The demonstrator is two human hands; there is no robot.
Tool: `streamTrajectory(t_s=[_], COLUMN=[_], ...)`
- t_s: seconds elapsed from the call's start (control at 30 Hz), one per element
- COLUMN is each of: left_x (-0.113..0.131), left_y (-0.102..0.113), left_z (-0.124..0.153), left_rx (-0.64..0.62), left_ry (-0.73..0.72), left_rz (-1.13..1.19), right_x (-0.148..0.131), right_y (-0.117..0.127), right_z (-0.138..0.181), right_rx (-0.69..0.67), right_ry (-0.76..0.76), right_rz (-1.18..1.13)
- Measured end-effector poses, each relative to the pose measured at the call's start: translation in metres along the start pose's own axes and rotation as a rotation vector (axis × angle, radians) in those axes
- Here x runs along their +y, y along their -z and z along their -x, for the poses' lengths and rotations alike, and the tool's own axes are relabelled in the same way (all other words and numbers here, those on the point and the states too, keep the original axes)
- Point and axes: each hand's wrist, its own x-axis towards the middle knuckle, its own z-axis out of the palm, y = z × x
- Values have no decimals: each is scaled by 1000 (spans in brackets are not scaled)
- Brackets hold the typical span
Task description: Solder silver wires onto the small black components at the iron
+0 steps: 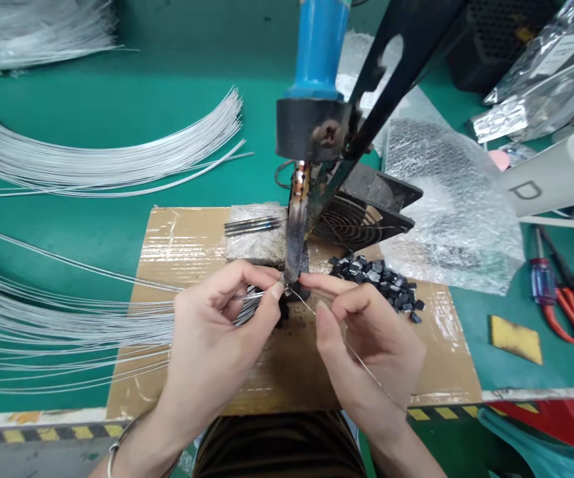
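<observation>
Scorched Metal, Glossy Plastic

The soldering iron (316, 66) has a smooth blue plastic handle (322, 40) and a dull, heat-stained metal barrel (295, 232). Below it, brown cardboard (291, 378) looks slick and glossy. Left of it, pale wires (137, 322) look smooth and plastic-sheathed; right of it, bubble wrap (446, 186) glistens, crinkled, and a yellow sponge (515, 337) looks matt.

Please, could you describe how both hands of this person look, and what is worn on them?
The left hand and the right hand are bare, without gloves, and no sleeves show. A thin, silver-coloured, rounded bangle is on the left arm, with what seems a thin dark band near it. No rings are visible.
</observation>
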Motion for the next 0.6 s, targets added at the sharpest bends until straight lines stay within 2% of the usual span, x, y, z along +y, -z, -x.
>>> streamTrajectory(t_s=[0.6], left_x=[1], left_y=[1], left_z=[0], left_rx=[13], left_ry=[7], left_rz=[-8], right_x=[5], right_y=[-3], right_z=[4], right_rx=[12], right_ry=[3], right_rz=[-65])
